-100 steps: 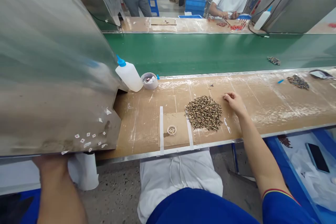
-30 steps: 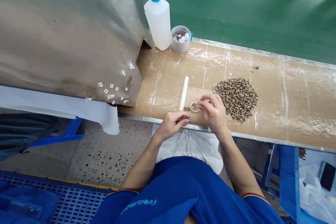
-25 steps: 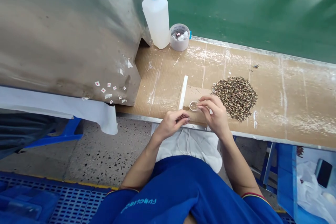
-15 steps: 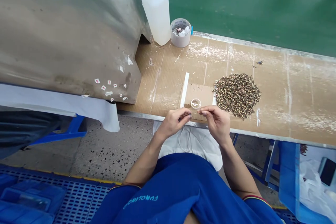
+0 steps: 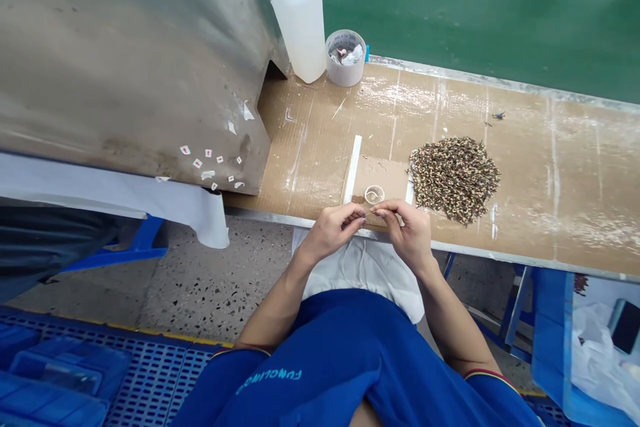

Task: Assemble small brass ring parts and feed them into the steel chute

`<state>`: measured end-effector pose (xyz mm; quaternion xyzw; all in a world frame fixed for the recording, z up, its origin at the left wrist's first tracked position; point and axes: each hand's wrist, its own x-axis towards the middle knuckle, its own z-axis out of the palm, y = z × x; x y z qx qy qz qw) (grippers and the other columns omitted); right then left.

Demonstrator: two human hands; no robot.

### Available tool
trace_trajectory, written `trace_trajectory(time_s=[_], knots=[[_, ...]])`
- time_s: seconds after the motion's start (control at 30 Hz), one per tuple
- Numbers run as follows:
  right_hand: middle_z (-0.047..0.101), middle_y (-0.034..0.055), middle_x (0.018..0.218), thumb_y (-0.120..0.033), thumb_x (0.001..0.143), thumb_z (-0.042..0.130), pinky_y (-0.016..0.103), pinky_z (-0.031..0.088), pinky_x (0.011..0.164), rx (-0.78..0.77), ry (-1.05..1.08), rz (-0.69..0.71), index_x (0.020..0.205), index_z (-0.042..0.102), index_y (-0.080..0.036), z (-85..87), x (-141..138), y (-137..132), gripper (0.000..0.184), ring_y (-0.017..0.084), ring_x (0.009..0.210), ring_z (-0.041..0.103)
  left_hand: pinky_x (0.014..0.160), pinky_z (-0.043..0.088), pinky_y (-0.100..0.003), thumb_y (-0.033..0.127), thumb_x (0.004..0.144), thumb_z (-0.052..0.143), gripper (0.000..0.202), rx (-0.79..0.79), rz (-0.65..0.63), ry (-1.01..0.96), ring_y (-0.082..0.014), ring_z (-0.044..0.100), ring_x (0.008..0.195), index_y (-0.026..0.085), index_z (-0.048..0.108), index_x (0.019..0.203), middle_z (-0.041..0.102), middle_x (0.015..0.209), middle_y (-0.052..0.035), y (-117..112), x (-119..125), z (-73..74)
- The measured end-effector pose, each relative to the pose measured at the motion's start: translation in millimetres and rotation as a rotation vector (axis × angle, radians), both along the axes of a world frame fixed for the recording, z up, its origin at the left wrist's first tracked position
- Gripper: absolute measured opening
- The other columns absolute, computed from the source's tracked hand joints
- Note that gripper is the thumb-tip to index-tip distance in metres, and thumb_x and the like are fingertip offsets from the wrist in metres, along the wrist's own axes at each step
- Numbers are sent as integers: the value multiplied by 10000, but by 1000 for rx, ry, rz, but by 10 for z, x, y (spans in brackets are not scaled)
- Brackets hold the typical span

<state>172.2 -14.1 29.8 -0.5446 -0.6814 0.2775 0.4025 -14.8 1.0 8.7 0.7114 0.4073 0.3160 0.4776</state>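
Observation:
My left hand (image 5: 334, 229) and my right hand (image 5: 407, 227) meet at the near edge of the cardboard-covered bench (image 5: 540, 167), fingertips pinched together on a thin small piece too small to name. Just beyond the fingertips sits a small round cap (image 5: 374, 195) on a cardboard patch between two white tape strips (image 5: 353, 159). A heap of small speckled parts (image 5: 454, 169) lies to the right of the cap.
A white squeeze bottle with a blue cap (image 5: 299, 17) and a tape roll holding scraps (image 5: 345, 57) stand at the back. A large metal housing (image 5: 125, 60) fills the left. The green conveyor belt (image 5: 475, 7) runs behind. Blue crates (image 5: 50, 380) lie on the floor.
My right hand left the heap and came to the cap; my left hand came up from below the bench. Both hands have drawn back to the bench edge, and their fingertips have closed together.

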Motion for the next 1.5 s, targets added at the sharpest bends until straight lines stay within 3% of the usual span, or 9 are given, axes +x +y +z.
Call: trace_trajectory(time_s=[0.47,0.6,0.7,0.83,0.97,1.1,1.27,1.5], knots=[[770,15,824,-211,965,577,279,560,684,87,14,6,880,694,-248,40,5,36,149,175,751,729,588,486,-192,209,954,562,122,75,17,-23,-108,629,635,147,651,898,690,778,-22,-3,-1,-29],[756,33,854,-226,959,598,341,572,771,194,64,-115,887,696,-247,17,53,130,123,198,834,722,598,512,-195,218,955,561,124,57,28,-48,-117,655,652,143,647,905,701,775,-33,-7,-8,-10],[740,60,927,-249,962,593,402,566,835,230,-40,-126,904,706,-248,-46,26,176,127,219,909,702,602,525,-197,207,950,563,109,47,33,-47,-120,667,660,148,647,914,695,764,-27,-10,-16,-16],[711,99,1121,-277,970,577,453,547,930,248,-158,-121,1085,686,-246,-47,61,137,162,241,1071,666,632,542,-202,172,939,569,80,52,41,-54,-121,678,682,153,644,918,693,766,-21,-9,-31,-53],[712,82,962,-280,986,526,408,558,834,227,-249,-282,983,678,-233,10,365,-20,159,228,947,674,626,535,-204,165,941,568,79,105,38,-52,-123,675,696,154,643,920,695,788,-28,7,-40,-70],[678,63,857,-279,979,515,349,522,717,141,-387,-443,914,670,-224,-53,712,-211,177,211,818,642,610,521,-209,159,949,548,96,148,23,-32,-121,657,682,159,640,922,679,768,-22,27,-35,-48],[649,62,865,-261,988,490,360,502,751,42,-508,-404,954,702,-232,-162,827,-339,217,223,814,613,606,517,-212,166,950,552,87,151,26,-26,-121,650,677,163,634,919,674,769,-18,27,-31,-33],[665,65,868,-283,985,486,344,506,740,2,-494,-424,921,664,-213,-139,794,-367,202,217,802,626,601,507,-211,172,951,557,87,162,32,-11,-114,634,658,165,626,898,660,757,-12,22,-21,-17]])
